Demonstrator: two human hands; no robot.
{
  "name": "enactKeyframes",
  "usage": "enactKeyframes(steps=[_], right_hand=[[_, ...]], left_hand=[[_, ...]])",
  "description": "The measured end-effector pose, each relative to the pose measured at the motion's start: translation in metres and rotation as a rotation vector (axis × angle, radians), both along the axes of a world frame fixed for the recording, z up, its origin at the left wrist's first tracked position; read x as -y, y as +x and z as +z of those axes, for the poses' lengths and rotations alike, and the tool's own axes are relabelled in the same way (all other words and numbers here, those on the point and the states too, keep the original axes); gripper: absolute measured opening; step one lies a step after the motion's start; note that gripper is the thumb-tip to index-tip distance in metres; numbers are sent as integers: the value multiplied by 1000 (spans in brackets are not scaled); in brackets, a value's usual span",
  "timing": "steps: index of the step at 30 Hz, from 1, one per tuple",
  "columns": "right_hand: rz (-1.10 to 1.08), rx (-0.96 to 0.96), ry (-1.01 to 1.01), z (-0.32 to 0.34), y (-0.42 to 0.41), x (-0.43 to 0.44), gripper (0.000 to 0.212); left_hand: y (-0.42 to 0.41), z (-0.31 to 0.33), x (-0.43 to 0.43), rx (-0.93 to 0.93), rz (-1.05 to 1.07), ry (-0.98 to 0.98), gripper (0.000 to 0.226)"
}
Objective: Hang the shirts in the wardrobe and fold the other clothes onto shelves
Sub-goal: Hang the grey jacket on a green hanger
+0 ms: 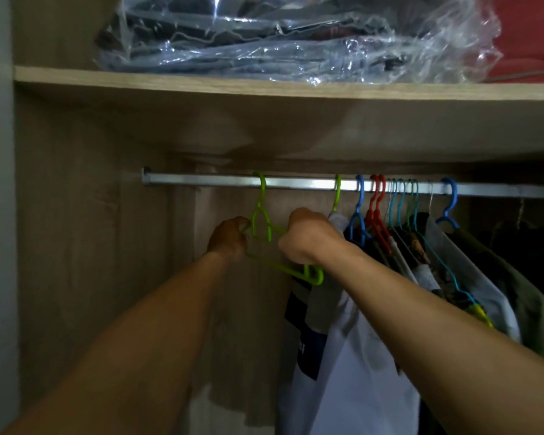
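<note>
While several shirts (358, 356) are already hanging on the rail (201, 178), the left hand (228, 238) and right hand (302, 237) are gripping an empty green hanger (260, 199), suggesting more hanging is remaining.

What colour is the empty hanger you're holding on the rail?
It's a lime green plastic hanger, clearest in the head view.

Two bare forearms, long and slender, bare wrists, left grip (228, 237), right grip (302, 235), both bare

Green hanger (262, 199) hooked on the rail (201, 178) – shirts (358, 356) bunched at right.
</note>
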State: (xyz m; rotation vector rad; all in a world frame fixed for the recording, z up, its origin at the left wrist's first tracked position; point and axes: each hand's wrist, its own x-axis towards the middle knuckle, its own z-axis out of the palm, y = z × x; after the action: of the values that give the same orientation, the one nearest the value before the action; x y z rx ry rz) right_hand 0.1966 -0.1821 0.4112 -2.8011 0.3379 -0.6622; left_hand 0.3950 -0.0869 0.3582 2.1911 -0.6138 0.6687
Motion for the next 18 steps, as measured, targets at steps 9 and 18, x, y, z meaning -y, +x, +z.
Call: enactKeyframes(steps=[9, 18], right_hand=[[32, 90, 77, 17, -26, 8, 34], [80, 115, 137, 22, -60, 9, 20]], left_hand=[[-4, 14, -9, 134, 91, -134, 19], [-28, 17, -21, 200, 20, -112, 11]])
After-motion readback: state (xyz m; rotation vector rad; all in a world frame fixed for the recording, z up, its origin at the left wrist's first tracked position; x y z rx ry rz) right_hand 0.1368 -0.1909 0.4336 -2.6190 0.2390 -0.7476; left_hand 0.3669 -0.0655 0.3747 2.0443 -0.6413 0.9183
